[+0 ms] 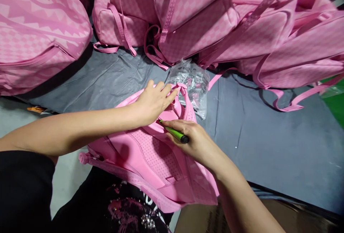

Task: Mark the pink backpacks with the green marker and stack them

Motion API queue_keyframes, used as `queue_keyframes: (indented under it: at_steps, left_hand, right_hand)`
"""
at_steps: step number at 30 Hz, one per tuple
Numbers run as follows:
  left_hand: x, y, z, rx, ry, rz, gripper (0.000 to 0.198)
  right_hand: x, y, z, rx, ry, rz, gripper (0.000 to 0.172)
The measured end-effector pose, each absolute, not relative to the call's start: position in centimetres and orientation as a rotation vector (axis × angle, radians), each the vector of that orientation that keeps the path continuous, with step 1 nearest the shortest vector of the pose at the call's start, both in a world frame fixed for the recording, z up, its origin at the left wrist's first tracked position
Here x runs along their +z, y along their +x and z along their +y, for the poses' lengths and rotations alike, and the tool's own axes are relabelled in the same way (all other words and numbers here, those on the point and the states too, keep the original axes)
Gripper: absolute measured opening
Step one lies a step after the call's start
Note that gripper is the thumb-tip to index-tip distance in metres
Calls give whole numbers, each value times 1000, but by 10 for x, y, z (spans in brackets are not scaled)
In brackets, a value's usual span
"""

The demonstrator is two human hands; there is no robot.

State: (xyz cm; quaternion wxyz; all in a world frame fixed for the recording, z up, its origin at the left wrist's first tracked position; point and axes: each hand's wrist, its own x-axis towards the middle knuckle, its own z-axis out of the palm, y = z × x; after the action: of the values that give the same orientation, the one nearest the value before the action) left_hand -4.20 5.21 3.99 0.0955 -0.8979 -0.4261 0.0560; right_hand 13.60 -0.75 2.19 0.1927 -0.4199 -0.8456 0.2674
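In my head view, the right hand (192, 136) pinches a green tool (173, 131) between its fingers, at the pink backpack (158, 158); the left hand (154, 100) rests on the backpack's upper part, fingers partly spread; whether they pinch fabric, I cannot tell. The backpack overhangs the near edge of the bench (268, 143); a clear plastic bag (195, 82) lies just beyond.

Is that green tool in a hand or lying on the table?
In a hand: the right hand grips the tool, and its black end shows against the palm.
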Motion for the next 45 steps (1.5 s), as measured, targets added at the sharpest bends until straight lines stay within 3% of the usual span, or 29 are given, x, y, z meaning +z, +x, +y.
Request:
queue_keyframes:
  at_steps: [24, 30, 36, 40, 45]
  left_hand:
    - [36, -43, 49, 105, -2629, -1252, 64]
    - [59, -57, 38, 333, -2676, -1254, 95]
    - [81, -106, -32, 358, -2537, -1558, 105]
    - [66, -135, -62, 327, -2368, -1885, 123]
    - [35, -149, -35, 349, -2300, -1962, 135]
  right_hand:
    - [10, 123, -26, 628, -1442, -2186, 26]
    - [5, 112, -42, 647, -1362, -1972, 22]
    - [10, 83, -79, 495, -1148, -2079, 19]
    - [1, 60, -81, 447, -1026, -2169, 15]
    - [-19, 40, -58, 410, -1088, -2226, 15]
